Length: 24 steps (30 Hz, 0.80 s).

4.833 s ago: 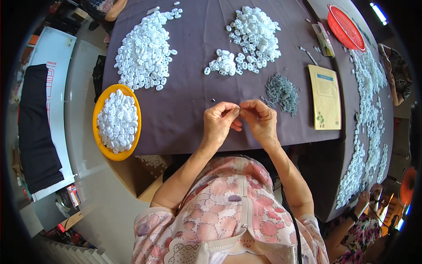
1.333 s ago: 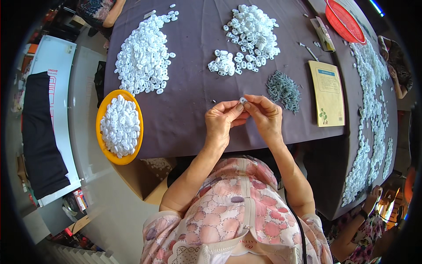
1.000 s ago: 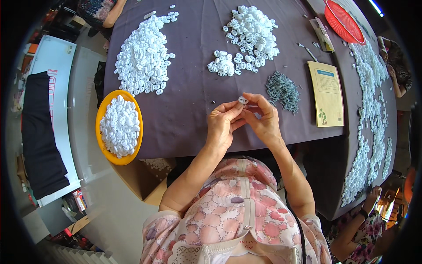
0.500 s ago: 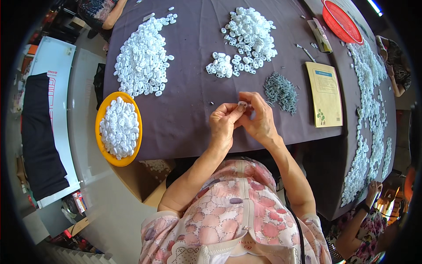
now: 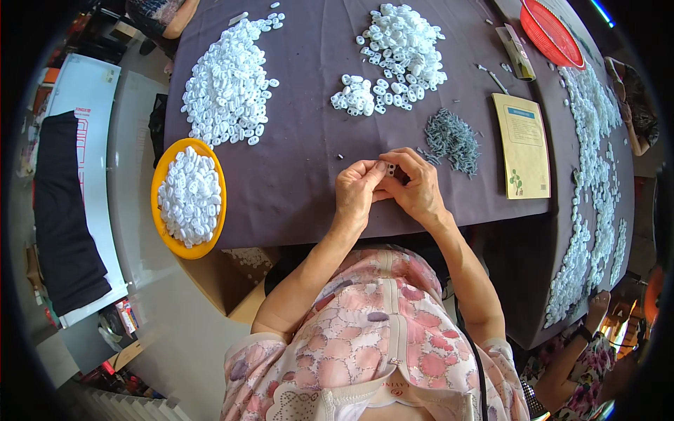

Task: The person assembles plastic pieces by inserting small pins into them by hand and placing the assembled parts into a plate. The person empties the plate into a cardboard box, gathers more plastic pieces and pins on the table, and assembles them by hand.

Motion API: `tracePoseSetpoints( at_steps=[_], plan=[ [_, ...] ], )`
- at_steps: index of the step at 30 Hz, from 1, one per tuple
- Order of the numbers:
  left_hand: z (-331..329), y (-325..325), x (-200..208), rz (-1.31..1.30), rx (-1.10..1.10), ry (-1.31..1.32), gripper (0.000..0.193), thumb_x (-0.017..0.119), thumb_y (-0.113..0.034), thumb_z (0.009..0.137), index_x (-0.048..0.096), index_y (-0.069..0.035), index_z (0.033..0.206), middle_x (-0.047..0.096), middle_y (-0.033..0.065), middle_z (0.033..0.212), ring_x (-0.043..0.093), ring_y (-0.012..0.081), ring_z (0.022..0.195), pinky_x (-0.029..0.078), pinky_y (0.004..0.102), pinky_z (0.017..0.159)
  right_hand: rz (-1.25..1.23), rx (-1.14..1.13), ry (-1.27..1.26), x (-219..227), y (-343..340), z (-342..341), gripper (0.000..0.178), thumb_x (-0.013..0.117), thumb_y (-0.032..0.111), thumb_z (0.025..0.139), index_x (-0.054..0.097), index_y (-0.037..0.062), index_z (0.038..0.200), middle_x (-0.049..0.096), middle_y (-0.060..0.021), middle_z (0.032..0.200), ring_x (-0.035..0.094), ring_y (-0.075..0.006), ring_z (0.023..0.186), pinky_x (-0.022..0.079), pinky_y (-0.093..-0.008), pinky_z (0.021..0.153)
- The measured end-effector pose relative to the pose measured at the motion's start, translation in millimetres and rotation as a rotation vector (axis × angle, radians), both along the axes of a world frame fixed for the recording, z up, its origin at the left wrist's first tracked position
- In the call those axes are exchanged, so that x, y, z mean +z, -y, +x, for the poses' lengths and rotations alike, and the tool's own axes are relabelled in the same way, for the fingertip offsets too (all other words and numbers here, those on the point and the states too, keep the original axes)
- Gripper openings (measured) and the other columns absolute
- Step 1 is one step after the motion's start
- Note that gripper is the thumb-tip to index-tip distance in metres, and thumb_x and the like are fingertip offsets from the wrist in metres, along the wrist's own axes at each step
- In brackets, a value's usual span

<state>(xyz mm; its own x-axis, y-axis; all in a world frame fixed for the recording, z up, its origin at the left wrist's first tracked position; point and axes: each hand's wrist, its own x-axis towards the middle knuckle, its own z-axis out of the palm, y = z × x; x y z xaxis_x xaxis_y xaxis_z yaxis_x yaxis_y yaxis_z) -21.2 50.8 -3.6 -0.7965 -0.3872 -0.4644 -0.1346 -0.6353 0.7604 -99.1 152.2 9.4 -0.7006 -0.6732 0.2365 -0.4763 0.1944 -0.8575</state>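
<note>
My left hand [image 5: 357, 188] and my right hand [image 5: 417, 188] meet above the near edge of the table. Between their fingertips they pinch one small white plastic piece [image 5: 391, 169] with two dark holes, partly covered by the fingers. Just beyond my right hand lies a heap of small grey pin-like parts [image 5: 453, 142]. Past my hands sit a small cluster of white oval pieces [image 5: 353, 97] and a larger pile of them [image 5: 404, 45]. A tiny dark bit [image 5: 340, 157] rests on the cloth near my left fingers.
An orange bowl [image 5: 160, 217] full of white pieces stands at the table's left corner, with a big white pile [image 5: 228, 88] behind it. A tan booklet [image 5: 523, 151] lies on the right. Farther right are a red basket [image 5: 551, 35], more pieces [image 5: 593, 175] and another person's hand [image 5: 598, 309].
The white piece has been turned between my fingers, so its two holes now show more plainly. My hands remain pinched together. The whole view has shifted slightly.
</note>
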Motion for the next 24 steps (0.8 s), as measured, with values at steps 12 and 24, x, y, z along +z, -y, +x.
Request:
tracePoseSetpoints(
  at_steps=[12, 24],
  plan=[
    [2, 0, -2, 0.053, -0.018, -0.015, 0.016, 0.052, -0.017, 0.090, 0.058, -0.002, 0.090, 0.063, 0.0079, 0.084, 0.063, 0.0152, 0.071, 0.055, 0.0321, 0.066, 0.003, 0.055, 0.019, -4, -2, -4, 0.027, 0.065, 0.002, 0.068, 0.061, 0.0005, 0.094, 0.060, -0.0095, 0.089, 0.061, -0.0220, 0.070, 0.049, -0.0289, 0.062],
    [2, -1, -6, -0.037, 0.009, -0.055, 0.017, 0.051, -0.014, 0.090, 0.055, 0.001, 0.084, 0.060, 0.0077, 0.078, 0.062, 0.0130, 0.065, 0.056, 0.0277, 0.060, 0.000, 0.041, 0.027, -8, -4, -3, 0.026, 0.065, 0.002, 0.068, 0.062, 0.0000, 0.094, 0.061, -0.0101, 0.090, 0.062, -0.0228, 0.070, 0.049, -0.0292, 0.062]
  ],
)
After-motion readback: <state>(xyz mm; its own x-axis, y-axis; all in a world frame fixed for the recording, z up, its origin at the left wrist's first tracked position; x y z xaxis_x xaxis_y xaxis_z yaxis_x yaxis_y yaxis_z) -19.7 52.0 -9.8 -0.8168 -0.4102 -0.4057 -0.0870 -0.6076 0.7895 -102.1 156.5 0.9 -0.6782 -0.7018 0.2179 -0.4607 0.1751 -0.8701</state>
